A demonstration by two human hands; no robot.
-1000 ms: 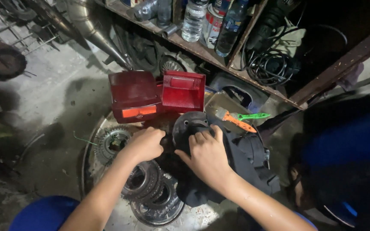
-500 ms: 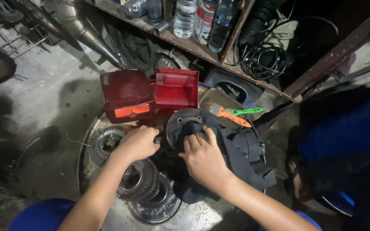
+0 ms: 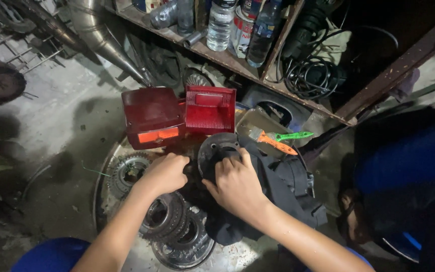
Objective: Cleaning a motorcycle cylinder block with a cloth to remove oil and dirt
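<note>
Both hands work on a dark round hub (image 3: pixel 216 149) lying on black cloth (image 3: pixel 283 186) in a metal pan (image 3: pixel 107 166). The left hand (image 3: pixel 166 174) is curled shut at the hub's left edge; what it grips is hidden. The right hand (image 3: pixel 237 185) lies on the hub, fingers bent over its rim. 2 red lamp covers (image 3: pixel 177 115) sit just behind, and ring gears (image 3: pixel 169 219) lie beneath the left wrist.

- Dark round metal disc (image 3: pixel 216 151), hub hole at centre, tilted up on edge, resting against black cloth/bag (image 3: pixel 283 186), just below red lamp housings.
- Left hand (image 3: pixel 164 174) grips its left side; right hand (image 3: pixel 235 184) fingers lie over its face.
</note>
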